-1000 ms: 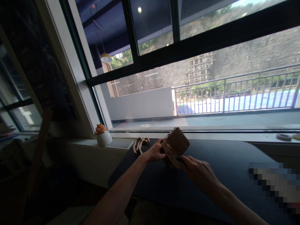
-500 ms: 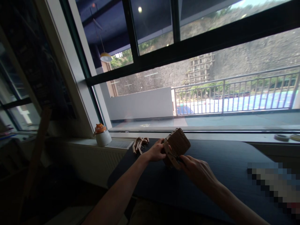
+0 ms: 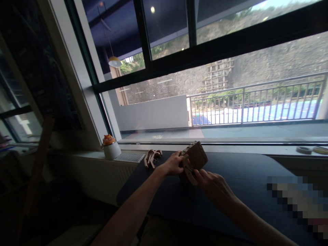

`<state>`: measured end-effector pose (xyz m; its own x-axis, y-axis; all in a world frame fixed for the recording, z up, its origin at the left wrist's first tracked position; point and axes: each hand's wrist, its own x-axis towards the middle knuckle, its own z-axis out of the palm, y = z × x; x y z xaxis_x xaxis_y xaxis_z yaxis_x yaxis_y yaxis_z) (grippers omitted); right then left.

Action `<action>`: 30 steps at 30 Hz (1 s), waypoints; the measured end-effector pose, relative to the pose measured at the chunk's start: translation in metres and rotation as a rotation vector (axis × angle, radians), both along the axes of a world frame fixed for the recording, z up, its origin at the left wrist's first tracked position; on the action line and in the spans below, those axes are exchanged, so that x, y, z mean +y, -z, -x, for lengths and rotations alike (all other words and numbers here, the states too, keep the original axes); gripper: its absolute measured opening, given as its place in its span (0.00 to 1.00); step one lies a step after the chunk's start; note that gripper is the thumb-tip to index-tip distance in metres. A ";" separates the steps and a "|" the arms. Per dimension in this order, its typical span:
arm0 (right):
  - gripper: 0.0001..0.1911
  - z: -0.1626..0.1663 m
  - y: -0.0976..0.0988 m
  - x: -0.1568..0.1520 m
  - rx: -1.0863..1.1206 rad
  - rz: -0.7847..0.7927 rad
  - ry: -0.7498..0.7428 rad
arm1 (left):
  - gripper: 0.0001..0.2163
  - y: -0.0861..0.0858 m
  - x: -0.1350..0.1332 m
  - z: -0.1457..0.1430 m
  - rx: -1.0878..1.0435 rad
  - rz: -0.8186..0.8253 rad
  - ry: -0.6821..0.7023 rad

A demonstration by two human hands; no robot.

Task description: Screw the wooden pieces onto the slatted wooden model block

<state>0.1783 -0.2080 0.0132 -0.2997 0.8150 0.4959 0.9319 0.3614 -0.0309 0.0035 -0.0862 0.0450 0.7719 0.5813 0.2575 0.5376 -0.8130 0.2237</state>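
A brown box-like block [image 3: 198, 155] with a ridged top edge stands tilted over the dark table. Against its near side is a curved wooden piece [image 3: 189, 172] with small dark holes. My left hand [image 3: 174, 164] is closed on the left end of that curved piece, thumb and fingers at the block's corner. My right hand [image 3: 211, 182] is closed around something slim and dark that meets the curved piece; its kind is too hidden to name. Several more curved wooden pieces [image 3: 153, 159] lie in a pile left of my left hand, with small dark bits beside them.
The dark tabletop [image 3: 235, 177] runs under both arms to the window sill. A white pot with an orange top [image 3: 112, 148] stands on the ledge at left, near a vent grille [image 3: 129, 156]. Tape rolls [image 3: 304, 150] lie on the right sill. A blurred-out patch covers the table's right side.
My right hand has shifted slightly up and left against the curved piece, its grip looking a little turned. The left hand still holds on. The view has drifted slightly.
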 end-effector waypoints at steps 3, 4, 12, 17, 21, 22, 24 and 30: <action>0.12 -0.006 0.003 0.001 0.081 0.048 0.035 | 0.15 0.000 -0.001 -0.008 0.035 -0.032 -0.005; 0.11 -0.009 0.004 0.003 0.122 0.066 0.049 | 0.14 0.001 -0.002 -0.011 0.041 -0.037 -0.002; 0.24 -0.032 0.016 0.019 0.394 0.234 0.070 | 0.16 0.001 -0.004 -0.028 0.126 -0.064 -0.027; 0.18 -0.026 0.013 0.008 0.375 0.176 0.146 | 0.17 0.000 -0.004 -0.028 0.157 -0.073 -0.051; 0.16 -0.024 0.015 -0.004 0.162 0.039 0.125 | 0.17 -0.002 -0.006 -0.028 0.159 -0.078 -0.057; 0.16 -0.024 0.017 -0.005 0.113 0.008 0.104 | 0.18 -0.002 -0.006 -0.028 0.158 -0.079 -0.057; 0.16 -0.024 0.020 -0.006 0.093 -0.013 0.071 | 0.18 -0.002 -0.007 -0.028 0.155 -0.081 -0.061; 0.14 -0.027 0.026 0.005 0.302 0.079 0.079 | 0.16 0.000 -0.008 -0.030 0.146 -0.090 -0.089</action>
